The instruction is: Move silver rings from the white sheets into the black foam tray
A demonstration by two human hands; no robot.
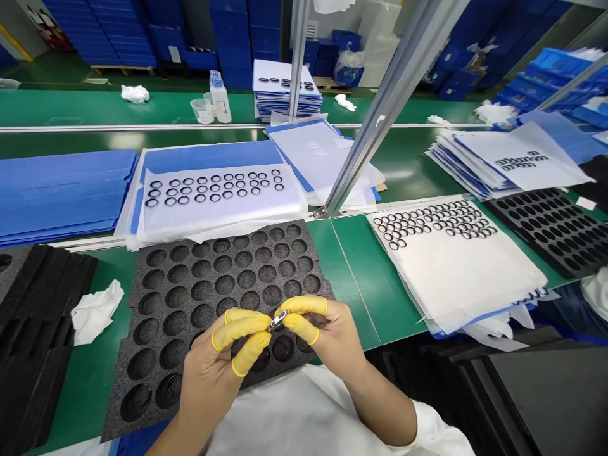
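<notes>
Both my hands meet over the near edge of a black foam tray (209, 285) with round pockets. My left hand (223, 354) and my right hand (323, 332) wear yellow finger cots and together pinch one small metal ring (278, 320) between thumb and fingertips. A few pockets near my hands hold dark rings; most pockets look empty. Beyond the tray lies a white sheet (218, 196) with rows of black rings.
Another white sheet stack (456, 259) with rings lies to the right, a second black foam tray (555, 228) beyond it. Black foam pieces (33, 316) and a white cloth (97, 310) are at left. A slanted metal post (380, 107) rises mid-table. Bottle and cups (216, 98) stand far back.
</notes>
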